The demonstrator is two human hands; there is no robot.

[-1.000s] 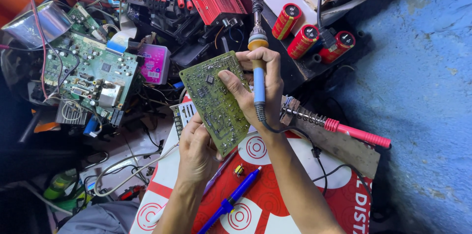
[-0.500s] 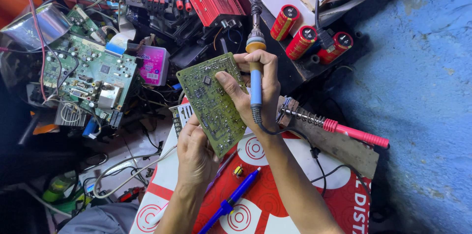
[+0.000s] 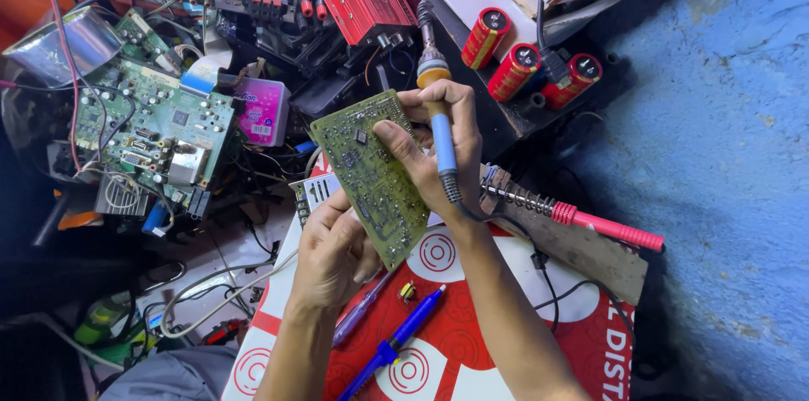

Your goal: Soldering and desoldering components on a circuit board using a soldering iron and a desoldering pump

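I hold a green circuit board (image 3: 367,173) tilted up over a red and white box top (image 3: 472,342). My left hand (image 3: 333,253) grips its lower edge. My right hand (image 3: 438,148) pinches the board's upper right side with thumb and fingers and also holds a soldering iron (image 3: 438,119) with a blue and yellow handle, its metal tip pointing up and away from the board. The iron's cord runs down past my right wrist.
A spring iron stand with a pink handle (image 3: 590,220) lies right of my hands. Blue pens (image 3: 396,338) rest on the box. Three red capacitors (image 3: 522,64), a red heat-sink unit (image 3: 366,5), a larger green board (image 3: 152,127), a pink box (image 3: 261,110) and tangled wires crowd the back and left.
Both hands and the board have shifted very slightly; the grip on board and iron is the same.
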